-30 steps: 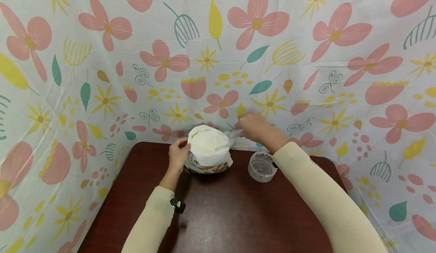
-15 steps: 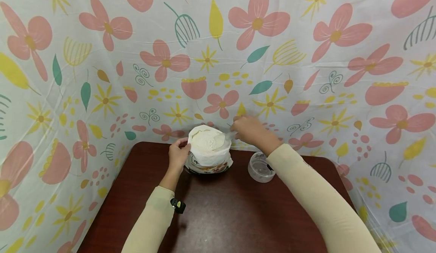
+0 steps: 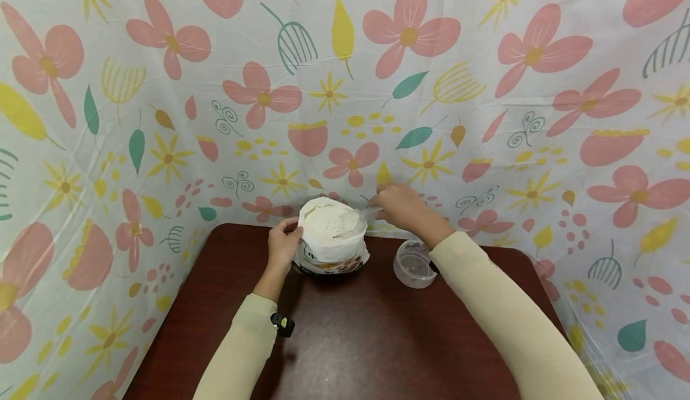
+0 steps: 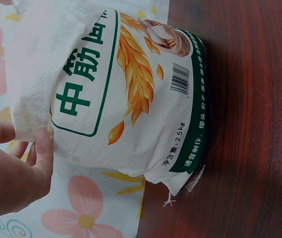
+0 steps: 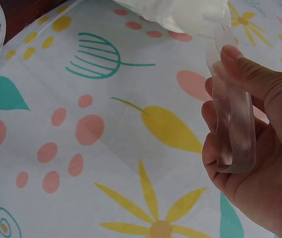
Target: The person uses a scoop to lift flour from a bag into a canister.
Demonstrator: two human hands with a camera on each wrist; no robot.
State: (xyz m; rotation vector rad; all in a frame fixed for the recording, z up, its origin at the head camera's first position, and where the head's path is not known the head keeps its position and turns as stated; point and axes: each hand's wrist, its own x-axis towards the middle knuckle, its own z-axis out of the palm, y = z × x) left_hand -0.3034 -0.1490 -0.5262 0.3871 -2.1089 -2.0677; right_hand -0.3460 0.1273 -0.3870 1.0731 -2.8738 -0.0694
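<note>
A white bag with green print (image 4: 131, 99), its top folded down, stands open on the table and shows white powder (image 3: 322, 221) inside. My left hand (image 3: 283, 245) pinches the bag's rim on its left side, thumb outside, as the left wrist view shows. In my right hand (image 3: 401, 207), at the bag's upper right, is a clear plastic scoop (image 5: 236, 129); fingers and thumb are curled round its handle in the right wrist view. The scoop's far end lies at the powder's right side, partly hard to make out.
A clear round container (image 3: 414, 265) stands right of the bag, below my right forearm. The dark red table (image 3: 345, 340) meets a flower-printed cloth (image 3: 485, 112) behind and at both sides.
My right hand moved left toward the bag with the scoop, then slightly back to the right. The left hand keeps its place on the rim.
</note>
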